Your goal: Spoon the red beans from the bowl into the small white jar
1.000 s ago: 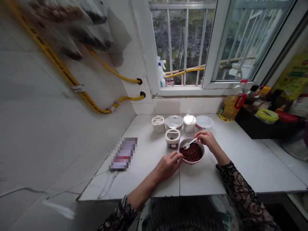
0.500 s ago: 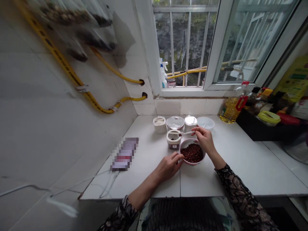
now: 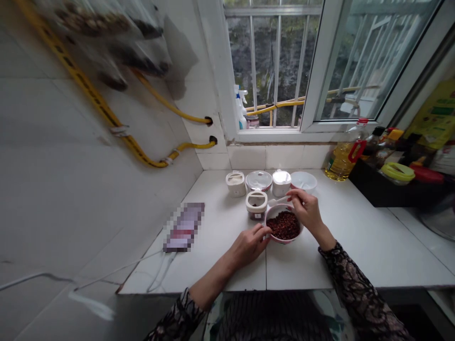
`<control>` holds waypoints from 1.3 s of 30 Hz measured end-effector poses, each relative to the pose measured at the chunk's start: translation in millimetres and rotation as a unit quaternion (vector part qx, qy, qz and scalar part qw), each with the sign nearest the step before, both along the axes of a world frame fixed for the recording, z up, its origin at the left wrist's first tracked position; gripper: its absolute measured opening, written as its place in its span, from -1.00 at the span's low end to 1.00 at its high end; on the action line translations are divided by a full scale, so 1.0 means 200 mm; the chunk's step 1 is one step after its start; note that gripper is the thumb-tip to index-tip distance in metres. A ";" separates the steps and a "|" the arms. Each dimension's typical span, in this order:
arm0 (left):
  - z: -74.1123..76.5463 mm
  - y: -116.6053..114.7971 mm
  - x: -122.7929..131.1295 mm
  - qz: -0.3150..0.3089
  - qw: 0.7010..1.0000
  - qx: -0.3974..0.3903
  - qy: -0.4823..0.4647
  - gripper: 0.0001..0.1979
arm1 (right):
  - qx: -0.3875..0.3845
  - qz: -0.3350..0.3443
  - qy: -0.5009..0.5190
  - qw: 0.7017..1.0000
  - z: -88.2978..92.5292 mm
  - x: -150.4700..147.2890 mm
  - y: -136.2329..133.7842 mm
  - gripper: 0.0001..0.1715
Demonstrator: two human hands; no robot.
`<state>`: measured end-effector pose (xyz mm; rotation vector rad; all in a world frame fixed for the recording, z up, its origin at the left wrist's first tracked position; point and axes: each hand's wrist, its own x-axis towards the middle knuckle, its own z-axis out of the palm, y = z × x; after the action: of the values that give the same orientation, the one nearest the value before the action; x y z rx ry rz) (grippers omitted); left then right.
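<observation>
A round bowl [image 3: 284,240] with a pink-marked rim holds dark red, crumbly pieces. My left hand [image 3: 250,243] grips the bowl's left edge between thumb and fingers. Above the bowl's right rim, my right hand [image 3: 304,208] pinches the handle of a small white spoon [image 3: 275,201], whose head points left. Just left of that spoon stands a small cream-lidded jar [image 3: 256,211] with its top opening showing and a little dark content inside. The spoon's load cannot be made out.
Behind the jar stand two more cream containers [image 3: 236,184] [image 3: 282,183], a lidded bowl [image 3: 259,181] and a white bowl [image 3: 307,182]. An oil bottle [image 3: 337,163] and a black seasoning rack [image 3: 371,187] are at the right. A blurred phone-like object [image 3: 185,227] lies left.
My right hand has moved slightly right with the spoon, whose head has left the small jar's opening and is now between jar and bowl. My left hand stays on the bowl.
</observation>
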<state>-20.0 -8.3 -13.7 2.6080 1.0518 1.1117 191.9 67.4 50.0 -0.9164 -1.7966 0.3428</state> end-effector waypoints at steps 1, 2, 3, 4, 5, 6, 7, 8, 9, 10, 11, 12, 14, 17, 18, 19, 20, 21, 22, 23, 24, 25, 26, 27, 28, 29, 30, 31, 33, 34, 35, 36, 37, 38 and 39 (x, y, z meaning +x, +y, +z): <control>0.00 0.00 0.00 0.001 1.000 0.002 0.001 -0.85 | -0.002 -0.005 -0.017 1.000 0.00 0.02 0.01 -0.75; 0.00 0.00 0.00 0.003 1.000 0.005 0.001 -0.85 | -0.002 -0.006 -0.043 0.999 -0.01 0.03 0.01 -0.75; 0.00 0.00 0.00 0.004 1.000 0.007 0.003 -0.85 | 0.000 -0.007 -0.074 0.997 -0.01 0.04 0.01 -0.75; 0.00 0.00 0.00 0.004 1.000 0.010 0.005 -0.85 | 0.000 -0.006 -0.109 0.994 -0.02 0.04 0.02 -0.75; 0.00 0.00 0.00 0.005 1.000 0.013 0.005 -0.85 | -0.003 -0.002 -0.144 0.990 -0.02 0.04 0.01 -0.74; 0.00 0.00 0.00 0.004 1.000 0.013 0.004 -0.85 | -0.010 0.003 -0.175 0.985 -0.02 0.03 0.01 -0.74; 0.00 0.00 0.00 0.004 1.000 0.013 0.003 -0.85 | -0.021 0.009 -0.199 0.980 -0.03 0.02 0.01 -0.74; 0.00 0.00 0.00 0.002 1.000 0.010 0.002 -0.85 | -0.037 0.017 -0.215 0.976 -0.03 0.02 0.01 -0.73; 0.00 0.00 0.00 0.001 1.000 0.007 0.001 -0.86 | -0.055 0.024 -0.222 0.973 -0.03 0.01 0.01 -0.72; 0.00 0.00 0.00 0.000 1.000 0.005 -0.001 -0.86 | -0.074 0.029 -0.218 0.973 -0.03 0.00 0.01 -0.71; 0.00 0.00 0.00 -0.001 1.000 0.004 -0.001 -0.86 | -0.094 0.032 -0.205 0.974 -0.04 0.00 0.01 -0.71; 0.00 0.00 0.00 -0.001 1.000 0.005 -0.001 -0.86 | -0.114 0.035 -0.184 0.976 -0.04 0.01 0.02 -0.70; 0.01 0.00 0.00 0.000 1.000 0.006 0.000 -0.85 | -0.153 0.033 -0.127 0.980 -0.04 0.02 0.03 -0.70; 0.01 0.00 0.00 0.001 1.000 -0.001 0.003 -0.85 | -0.194 0.024 -0.047 0.980 -0.04 0.05 0.05 -0.70; 0.02 0.00 0.00 0.000 1.000 -0.002 0.004 -0.85 | -0.199 0.024 -0.030 0.979 -0.04 0.05 0.06 -0.70; 0.02 -0.01 0.00 0.000 1.000 -0.001 0.004 -0.86 | -0.201 0.026 -0.018 0.979 -0.03 0.05 0.06 -0.71; 0.02 -0.01 0.00 0.000 1.000 0.000 0.004 -0.86 | -0.200 0.031 -0.011 0.979 -0.03 0.06 0.06 -0.72; 0.02 -0.01 0.00 -0.001 1.000 0.003 0.003 -0.86 | -0.198 0.035 -0.007 0.980 -0.03 0.06 0.06 -0.73; 0.02 -0.01 0.00 -0.002 1.000 0.004 0.002 -0.86 | -0.194 0.037 -0.008 0.980 -0.03 0.05 0.06 -0.72; 0.02 -0.01 0.00 -0.003 1.000 0.003 0.002 -0.86 | -0.189 0.035 -0.013 0.981 -0.03 0.05 0.06 -0.72; 0.02 -0.01 0.00 -0.003 1.000 0.001 0.002 -0.86 | -0.184 0.031 -0.022 0.982 -0.03 0.05 0.05 -0.72; 0.02 -0.01 0.00 -0.004 1.000 -0.001 0.003 -0.86 | -0.179 0.027 -0.031 0.983 -0.03 0.05 0.05 -0.72; 0.01 -0.01 0.00 -0.003 1.000 -0.002 0.003 -0.85 | -0.175 0.024 -0.039 0.983 -0.03 0.04 0.05 -0.72; 0.01 -0.01 0.00 -0.002 1.000 -0.003 0.003 -0.85 | -0.175 0.023 -0.045 0.983 -0.03 0.04 0.05 -0.72; 0.01 0.00 0.00 -0.001 1.000 -0.002 0.002 -0.85 | -0.176 0.025 -0.047 0.983 -0.03 0.04 0.04 -0.72; 0.01 0.00 0.00 -0.001 1.000 -0.001 0.002 -0.85 | -0.177 0.026 -0.048 0.983 -0.03 0.04 0.04 -0.71; 0.01 0.00 0.00 -0.003 1.000 0.001 0.002 -0.85 | -0.175 0.023 -0.051 0.983 -0.03 0.04 0.04 -0.71; 0.01 0.00 0.00 -0.003 1.000 0.003 0.002 -0.85 | -0.169 0.018 -0.057 0.984 -0.03 0.05 0.04 -0.71; 0.01 0.00 0.00 -0.004 1.000 0.007 0.003 -0.85 | -0.160 0.008 -0.070 0.985 -0.03 0.05 0.04 -0.72; 0.01 0.00 0.00 -0.003 1.000 0.006 0.004 -0.85 | -0.159 0.006 -0.073 0.985 -0.03 0.05 0.04 -0.72; 0.01 0.00 0.00 -0.002 1.000 0.005 0.005 -0.86 | -0.162 0.008 -0.073 0.984 -0.04 0.05 0.05 -0.71; 0.01 0.00 0.00 -0.001 1.000 0.002 0.006 -0.86 | -0.168 0.012 -0.068 0.983 -0.04 0.05 0.05 -0.71; 0.01 0.00 0.00 0.001 1.000 -0.002 0.007 -0.86 | -0.172 0.015 -0.063 0.983 -0.04 0.05 0.05 -0.71; 0.01 0.00 0.00 0.001 1.000 -0.004 0.007 -0.86 | -0.174 0.017 -0.058 0.983 -0.05 0.05 0.05 -0.70; 0.01 0.00 0.00 0.002 1.000 -0.006 0.008 -0.86 | -0.174 0.019 -0.056 0.983 -0.05 0.05 0.06 -0.70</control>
<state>-19.6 -9.2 -12.2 2.6100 1.0634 1.0843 202.3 78.7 39.3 -1.1643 -1.8932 0.6567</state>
